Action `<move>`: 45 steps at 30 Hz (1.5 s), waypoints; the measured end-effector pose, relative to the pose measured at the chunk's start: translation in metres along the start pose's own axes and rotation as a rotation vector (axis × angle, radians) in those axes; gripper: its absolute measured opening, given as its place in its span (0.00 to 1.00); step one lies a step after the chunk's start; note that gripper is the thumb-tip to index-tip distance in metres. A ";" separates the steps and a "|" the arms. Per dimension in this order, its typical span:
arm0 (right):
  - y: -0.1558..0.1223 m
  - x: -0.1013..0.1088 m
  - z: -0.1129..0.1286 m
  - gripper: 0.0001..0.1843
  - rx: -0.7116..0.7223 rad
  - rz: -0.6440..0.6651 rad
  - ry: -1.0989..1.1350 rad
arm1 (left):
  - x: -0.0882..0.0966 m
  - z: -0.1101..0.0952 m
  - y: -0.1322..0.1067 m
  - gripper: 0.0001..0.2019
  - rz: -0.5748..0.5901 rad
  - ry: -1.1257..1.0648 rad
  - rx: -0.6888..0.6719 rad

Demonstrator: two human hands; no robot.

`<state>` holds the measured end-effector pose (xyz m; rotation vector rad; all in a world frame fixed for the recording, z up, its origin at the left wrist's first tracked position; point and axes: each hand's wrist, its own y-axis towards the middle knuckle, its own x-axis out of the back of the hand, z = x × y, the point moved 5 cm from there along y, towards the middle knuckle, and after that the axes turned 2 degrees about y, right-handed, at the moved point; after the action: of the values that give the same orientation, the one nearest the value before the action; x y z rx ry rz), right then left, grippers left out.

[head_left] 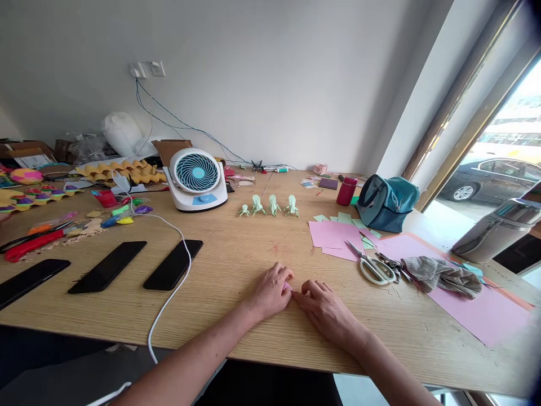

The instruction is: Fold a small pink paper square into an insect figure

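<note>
Between my hands, close to the table's front edge, is a small folded piece of pink paper (287,286), mostly hidden by my fingers. My left hand (270,290) is closed on it, fingers curled around its left side. The fingers of my right hand (324,310) are bent, with the fingertips pinching its right end low over the wood. Beyond them, several pale green folded paper figures (273,206) stand in a row. Off to the right lie pink paper sheets (333,234) and white-handled scissors (376,270).
A white fan (198,175) stands at the back left. Black phones (107,267) and a white cable (186,248) lie at left. A red bottle (347,191), teal bag (391,200), grey cloth (443,274) and steel flask (494,231) are at right.
</note>
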<state>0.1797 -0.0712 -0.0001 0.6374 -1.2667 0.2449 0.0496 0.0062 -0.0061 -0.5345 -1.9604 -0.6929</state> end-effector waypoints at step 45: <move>-0.009 0.002 0.002 0.24 -0.042 -0.007 -0.013 | 0.011 0.010 0.003 0.13 0.170 -0.165 -0.067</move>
<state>0.1834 -0.0798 -0.0010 0.6084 -1.2791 0.2083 0.0401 0.0159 0.0009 -0.8122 -2.0203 -0.6247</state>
